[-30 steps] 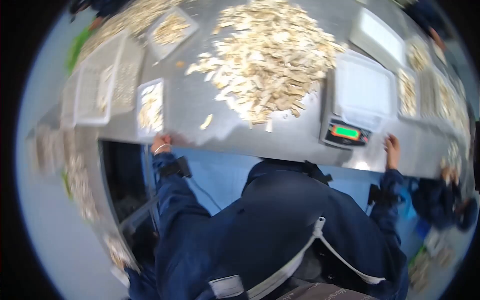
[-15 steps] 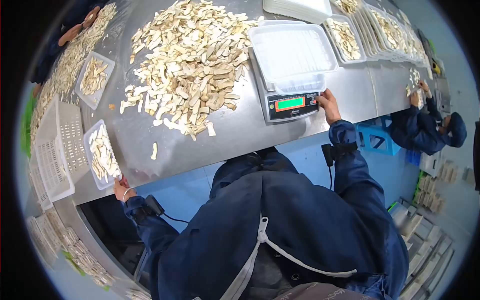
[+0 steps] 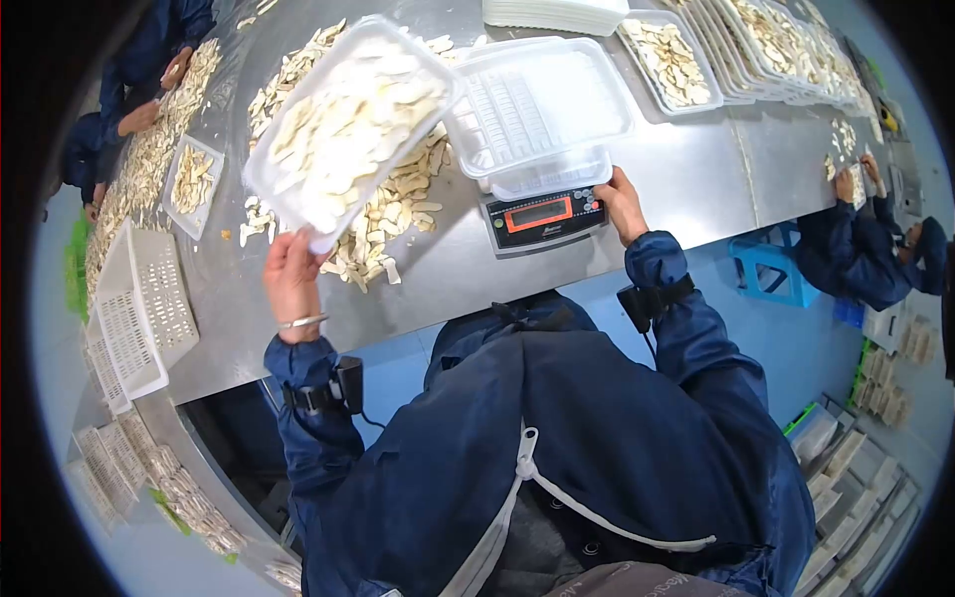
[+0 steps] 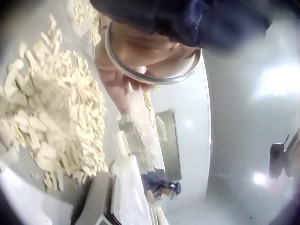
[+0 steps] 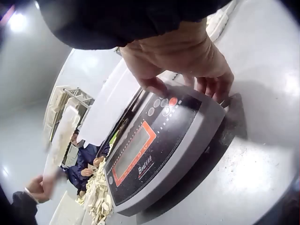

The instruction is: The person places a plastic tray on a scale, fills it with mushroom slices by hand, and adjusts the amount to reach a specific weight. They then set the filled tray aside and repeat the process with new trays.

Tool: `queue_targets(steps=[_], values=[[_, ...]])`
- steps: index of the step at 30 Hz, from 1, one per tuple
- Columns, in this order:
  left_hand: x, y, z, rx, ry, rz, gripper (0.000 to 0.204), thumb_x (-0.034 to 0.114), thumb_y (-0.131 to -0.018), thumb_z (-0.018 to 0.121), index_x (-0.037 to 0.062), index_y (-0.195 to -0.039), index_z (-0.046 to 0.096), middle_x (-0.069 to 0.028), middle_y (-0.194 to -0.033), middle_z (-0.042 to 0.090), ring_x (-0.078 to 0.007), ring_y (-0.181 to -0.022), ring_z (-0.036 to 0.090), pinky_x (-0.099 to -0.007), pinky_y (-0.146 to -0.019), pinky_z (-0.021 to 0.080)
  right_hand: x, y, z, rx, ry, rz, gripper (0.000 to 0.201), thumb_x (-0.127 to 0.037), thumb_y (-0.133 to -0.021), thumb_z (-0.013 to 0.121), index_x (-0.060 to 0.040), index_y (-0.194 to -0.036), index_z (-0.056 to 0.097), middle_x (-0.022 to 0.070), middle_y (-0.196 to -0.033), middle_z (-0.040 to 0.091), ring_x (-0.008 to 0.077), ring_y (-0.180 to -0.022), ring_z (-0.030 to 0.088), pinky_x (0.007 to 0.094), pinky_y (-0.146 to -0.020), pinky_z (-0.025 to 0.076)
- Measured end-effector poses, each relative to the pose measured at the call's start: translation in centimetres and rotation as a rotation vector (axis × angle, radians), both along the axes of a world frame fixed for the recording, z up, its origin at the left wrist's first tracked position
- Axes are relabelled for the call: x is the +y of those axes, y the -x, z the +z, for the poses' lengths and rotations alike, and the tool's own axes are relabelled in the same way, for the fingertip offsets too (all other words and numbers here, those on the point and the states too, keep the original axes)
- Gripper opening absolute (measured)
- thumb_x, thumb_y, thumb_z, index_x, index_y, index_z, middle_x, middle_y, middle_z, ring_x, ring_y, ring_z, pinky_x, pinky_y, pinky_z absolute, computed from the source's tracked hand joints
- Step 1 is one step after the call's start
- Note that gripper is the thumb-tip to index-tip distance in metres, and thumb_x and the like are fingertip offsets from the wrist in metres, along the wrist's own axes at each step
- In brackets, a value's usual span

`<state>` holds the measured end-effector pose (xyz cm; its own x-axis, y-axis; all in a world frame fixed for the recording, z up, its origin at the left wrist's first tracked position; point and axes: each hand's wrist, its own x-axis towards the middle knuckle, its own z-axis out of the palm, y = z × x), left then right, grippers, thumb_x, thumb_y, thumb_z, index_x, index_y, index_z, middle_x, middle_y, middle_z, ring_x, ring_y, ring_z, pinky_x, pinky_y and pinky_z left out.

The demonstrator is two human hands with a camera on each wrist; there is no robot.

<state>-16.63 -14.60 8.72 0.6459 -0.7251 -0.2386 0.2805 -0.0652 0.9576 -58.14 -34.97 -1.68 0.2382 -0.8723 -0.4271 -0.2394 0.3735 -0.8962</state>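
My left hand point(image 3: 292, 284) pinches the near corner of a tray of pale sliced pieces point(image 3: 350, 129), held tilted above the loose pile point(image 3: 403, 214). In the left wrist view the left hand point(image 4: 140, 58) is seen from behind, a bangle round its wrist. My right hand point(image 3: 625, 207) rests at the right end of the scale point(image 3: 542, 221), thumb by the buttons. In the right wrist view the right hand point(image 5: 180, 61) curls round the corner of the scale point(image 5: 159, 145), whose display is dark. White trays point(image 3: 537, 99) sit on the scale.
Filled trays point(image 3: 676, 65) and stacked white trays point(image 3: 557, 12) stand at the back right. At left are a perforated basket point(image 3: 149, 308) and a small filled tray point(image 3: 194, 184). Other people point(image 3: 865, 254) work at both sides of the metal table point(image 3: 696, 189).
My left hand has lifted the filled tray from the table's left edge and brought it right, over the pile. The scale's green display has gone dark. My right hand stays at the scale's corner.
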Motion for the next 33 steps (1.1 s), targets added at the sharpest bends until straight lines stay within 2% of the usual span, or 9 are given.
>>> queue_targets(steps=[3,6,10,16,20,21,24,25,33], values=[[-4.1,3.3,0.4,0.037,-0.029,-0.192,0.006,0.011,-0.091,0.059,0.0076,-0.096,0.059,-0.0065,-0.1,0.066,-0.0145,-0.091,0.063,-0.0322,-0.08,0.053,-1.3,1.7,2.1,0.084,-0.018,0.108,0.054,-0.01,-0.077,0.055,-0.0017,-0.13,0.049,0.008,-0.106,0.06,0.0148,-0.092,0.054,0.0264,-0.078,0.044],[-7.9,7.1,2.3,0.014,-0.024,-0.26,0.004,0.009,-0.091,0.06,0.0074,-0.093,0.058,-0.0061,-0.095,0.066,-0.0129,-0.083,0.064,-0.0284,-0.071,0.055,-5.3,4.8,4.8,0.3,0.481,0.07,0.041,-0.01,-0.081,0.053,-0.0008,-0.121,0.059,0.0081,-0.106,0.064,0.0143,-0.091,0.058,0.0251,-0.082,0.044],[-11.7,9.1,2.0,0.004,0.021,-0.303,0.005,0.007,-0.089,0.062,0.0067,-0.093,0.058,-0.0042,-0.088,0.066,-0.0107,-0.076,0.064,-0.025,-0.065,0.055,-9.6,1.0,13.2,-0.119,0.296,0.169,0.032,-0.01,-0.087,0.054,0.0025,-0.116,0.061,0.006,-0.098,0.065,0.0102,-0.082,0.057,0.0233,-0.075,0.044],[-14.9,10.8,2.5,-0.136,0.009,-0.241,0.007,0.003,-0.089,0.062,0.0067,-0.092,0.057,-0.0021,-0.086,0.066,-0.0064,-0.076,0.061,-0.0221,-0.06,0.053,-15.0,-1.4,14.8,-0.08,0.337,0.388,0.021,-0.008,-0.088,0.057,-0.0002,-0.107,0.059,-0.0013,-0.083,0.06,0.0071,-0.073,0.052,0.0224,-0.068,0.044],[-16.6,12.2,1.8,-0.14,0.163,-0.114,0.014,0.0,-0.088,0.061,0.0044,-0.1,0.054,-0.0023,-0.092,0.064,-0.0078,-0.079,0.061,-0.02,-0.067,0.051,-16.9,-1.6,13.3,0.03,0.599,0.382,0.016,-0.009,-0.081,0.061,-0.0011,-0.094,0.055,0.0046,-0.076,0.059,0.0124,-0.068,0.055,0.0277,-0.063,0.046],[-16.9,12.2,1.2,-0.189,0.18,-0.145,0.022,0.01,-0.093,0.056,0.0018,-0.112,0.05,-0.0061,-0.106,0.062,-0.0111,-0.094,0.059,-0.0259,-0.083,0.049,-17.1,-1.6,13.0,0.053,0.671,0.379,0.015,-0.008,-0.081,0.061,-0.0015,-0.092,0.054,0.0055,-0.074,0.058,0.0136,-0.067,0.055,0.0282,-0.063,0.046],[-17.5,14.9,2.2,-0.063,0.162,-0.007,0.041,0.027,-0.099,0.046,0.002,-0.131,0.041,-0.0113,-0.131,0.05,-0.0188,-0.122,0.047,-0.0359,-0.102,0.037,-16.9,-1.6,12.3,0.1,0.864,0.366,0.013,-0.007,-0.08,0.061,-0.0022,-0.087,0.051,0.0075,-0.071,0.055,0.017,-0.065,0.054,0.0297,-0.063,0.045],[-17.7,15.2,0.7,-0.077,0.147,0.023,0.06,0.044,-0.1,0.035,0.0014,-0.142,0.029,-0.0121,-0.143,0.036,-0.0213,-0.134,0.032,-0.0383,-0.11,0.025,-16.8,-1.6,12.0,0.098,0.916,0.358,0.013,-0.007,-0.081,0.061,-0.0022,-0.086,0.051,0.0077,-0.07,0.055,0.0181,-0.064,0.054,0.0301,-0.063,0.045],[-18.3,18.3,2.0,0.082,0.318,0.126,0.071,0.052,-0.099,0.028,0.0018,-0.147,0.016,-0.0145,-0.151,0.024,-0.0254,-0.141,0.021,-0.0361,-0.114,0.016,-15.1,-1.7,11.9,0.117,1.177,0.255,0.021,-0.004,-0.082,0.066,-0.002,-0.102,0.06,0.0116,-0.082,0.064,0.0216,-0.072,0.063,0.0299,-0.066,0.05]])
